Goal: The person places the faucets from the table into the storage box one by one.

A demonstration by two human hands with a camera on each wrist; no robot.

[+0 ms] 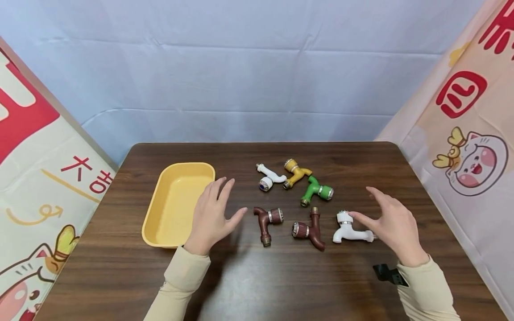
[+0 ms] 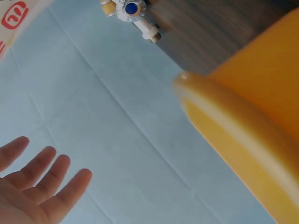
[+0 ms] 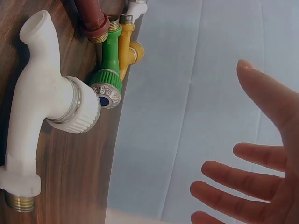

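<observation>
My left hand (image 1: 209,217) is raised beside the yellow basin (image 1: 150,218), overlapping its right side in the head view, fingers spread and nothing held. At the right, my right hand (image 1: 395,223) hovers by a white tap (image 1: 348,232), thumb and fingers apart and holding nothing. The right wrist view shows that white tap (image 3: 42,93) large, away from the fingers (image 3: 243,179). Two brown taps, one on the left (image 1: 263,223) and one on the right (image 1: 314,229), lie between the hands. Behind them are a green tap (image 1: 315,191), a yellow tap (image 1: 297,173) and another white tap (image 1: 271,177).
All the taps lie on a dark wooden table (image 1: 261,276) with a pale cloth (image 1: 241,80) hanging behind it. Printed banners stand at the left (image 1: 52,178) and right (image 1: 462,133). A black strap (image 1: 389,274) shows at the right cuff.
</observation>
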